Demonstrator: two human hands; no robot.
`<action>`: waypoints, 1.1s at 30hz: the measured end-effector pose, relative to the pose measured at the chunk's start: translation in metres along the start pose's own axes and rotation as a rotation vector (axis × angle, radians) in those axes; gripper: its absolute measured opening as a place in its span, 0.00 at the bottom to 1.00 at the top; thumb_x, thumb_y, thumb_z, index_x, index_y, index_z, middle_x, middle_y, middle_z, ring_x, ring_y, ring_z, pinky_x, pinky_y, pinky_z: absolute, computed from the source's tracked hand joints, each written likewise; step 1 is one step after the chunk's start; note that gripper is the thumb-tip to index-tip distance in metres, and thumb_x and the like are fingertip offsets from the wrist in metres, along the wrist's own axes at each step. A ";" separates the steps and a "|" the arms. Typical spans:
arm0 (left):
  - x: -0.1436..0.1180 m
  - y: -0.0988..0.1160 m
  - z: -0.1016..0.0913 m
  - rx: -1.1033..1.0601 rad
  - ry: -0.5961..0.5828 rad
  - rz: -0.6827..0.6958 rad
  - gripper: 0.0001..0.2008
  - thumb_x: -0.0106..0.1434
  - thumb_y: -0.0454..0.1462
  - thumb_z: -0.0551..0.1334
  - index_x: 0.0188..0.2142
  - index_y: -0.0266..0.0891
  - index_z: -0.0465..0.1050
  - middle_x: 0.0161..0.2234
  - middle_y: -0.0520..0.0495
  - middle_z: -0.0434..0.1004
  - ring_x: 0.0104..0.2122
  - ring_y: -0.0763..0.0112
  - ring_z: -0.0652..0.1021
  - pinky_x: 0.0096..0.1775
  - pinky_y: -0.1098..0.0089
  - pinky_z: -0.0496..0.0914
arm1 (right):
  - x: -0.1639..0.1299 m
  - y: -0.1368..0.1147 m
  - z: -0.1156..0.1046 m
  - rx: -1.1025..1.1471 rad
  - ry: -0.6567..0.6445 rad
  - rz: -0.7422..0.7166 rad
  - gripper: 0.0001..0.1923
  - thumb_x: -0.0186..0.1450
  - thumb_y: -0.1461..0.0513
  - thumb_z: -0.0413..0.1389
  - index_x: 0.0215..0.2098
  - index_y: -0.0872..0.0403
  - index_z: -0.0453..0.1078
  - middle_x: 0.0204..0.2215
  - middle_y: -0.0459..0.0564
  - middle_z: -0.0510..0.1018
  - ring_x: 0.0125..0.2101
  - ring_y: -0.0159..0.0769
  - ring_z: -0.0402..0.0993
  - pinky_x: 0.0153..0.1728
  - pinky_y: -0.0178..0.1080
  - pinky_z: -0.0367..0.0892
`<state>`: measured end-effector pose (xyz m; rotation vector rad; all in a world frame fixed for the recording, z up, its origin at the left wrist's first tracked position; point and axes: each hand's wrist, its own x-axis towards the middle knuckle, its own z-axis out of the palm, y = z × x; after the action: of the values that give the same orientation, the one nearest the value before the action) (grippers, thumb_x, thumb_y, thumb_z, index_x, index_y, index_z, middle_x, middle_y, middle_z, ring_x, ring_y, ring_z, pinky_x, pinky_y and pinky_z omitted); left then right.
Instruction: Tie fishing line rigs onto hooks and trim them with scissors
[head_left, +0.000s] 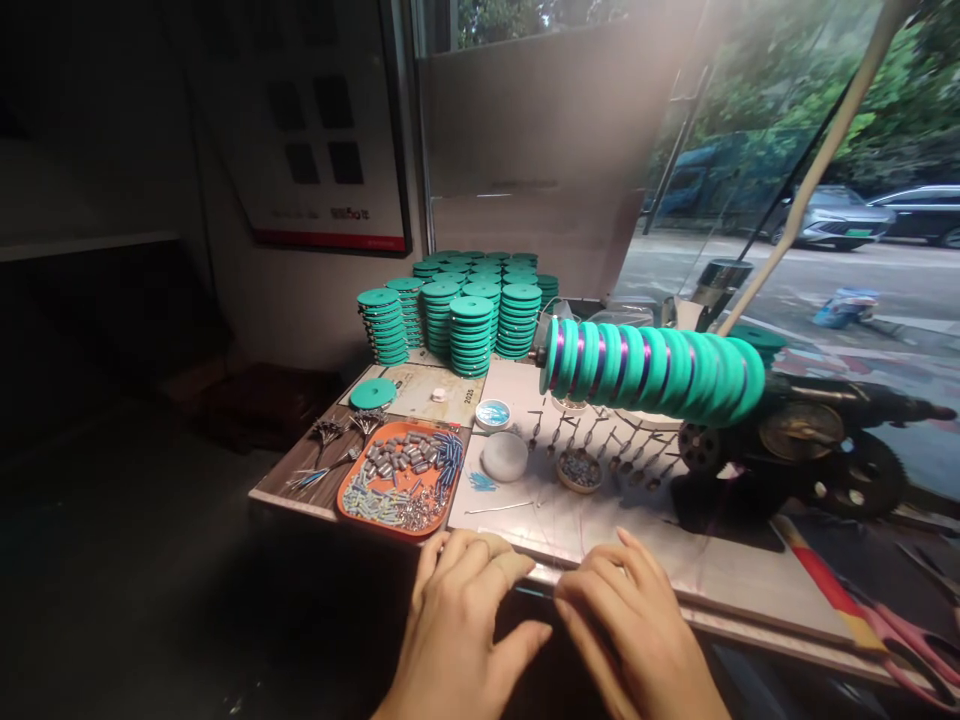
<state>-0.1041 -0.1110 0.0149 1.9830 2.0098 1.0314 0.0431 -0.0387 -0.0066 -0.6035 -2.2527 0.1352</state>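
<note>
My work table (pixel 735 575) is a long flat board with a pale, smooth top and a darker wooden part at its left end. On its right side stands a black metal winding machine (pixel 817 450) with round gears, and on its horizontal rod sits a row of teal spools (pixel 652 365), round and flat like discs, with purple thread showing between some of them. At the back of the table many more teal plastic discs stand in neat stacks (pixel 461 310), and one single disc (pixel 373 394) lies flat in front of them. Near the left end is an orange tray (pixel 358 492), shallow with rounded corners, full of small grey metal sinkers and thin blue tubes. Beside it lie a pale round pad (pixel 504 456), a small round box with blue inside (pixel 493 413) and a little bowl (pixel 579 470) of tiny metal parts. A row of small metal swivels lies on the pale top below the spools.

My left hand (pixel 465 620) and my right hand (pixel 637 630) rest at the near edge of the table, backs up, very close together. The fingers are curled and narrow, the thumbs point to each other, and between them I pinch a thin blue tube (pixel 534 592), which is at the table edge in the middle.

On the wall poster (pixel 330 130) there is red writing, too small to read
</note>
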 end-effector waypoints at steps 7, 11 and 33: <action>0.006 0.001 -0.006 0.032 -0.081 0.060 0.05 0.55 0.32 0.63 0.27 0.44 0.71 0.32 0.54 0.73 0.35 0.68 0.72 0.46 0.59 0.58 | -0.002 0.008 -0.005 -0.034 -0.110 -0.129 0.05 0.61 0.68 0.50 0.32 0.51 0.63 0.24 0.43 0.71 0.30 0.35 0.68 0.47 0.47 0.58; 0.008 0.002 -0.007 0.024 -0.099 0.063 0.06 0.54 0.30 0.63 0.26 0.42 0.70 0.31 0.54 0.72 0.35 0.68 0.71 0.45 0.59 0.59 | -0.002 0.009 -0.008 -0.014 -0.114 -0.124 0.05 0.61 0.67 0.51 0.33 0.51 0.64 0.24 0.43 0.71 0.30 0.35 0.69 0.48 0.47 0.58; 0.011 0.009 -0.007 -0.116 -0.053 -0.004 0.09 0.48 0.26 0.67 0.22 0.40 0.69 0.28 0.55 0.73 0.33 0.70 0.71 0.37 0.65 0.62 | -0.007 0.001 -0.002 0.146 -0.177 0.026 0.06 0.63 0.68 0.47 0.30 0.52 0.60 0.23 0.43 0.68 0.27 0.32 0.67 0.44 0.43 0.63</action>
<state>-0.1019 -0.1044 0.0288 1.9256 1.8821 1.0575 0.0492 -0.0407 -0.0100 -0.5612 -2.3803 0.3753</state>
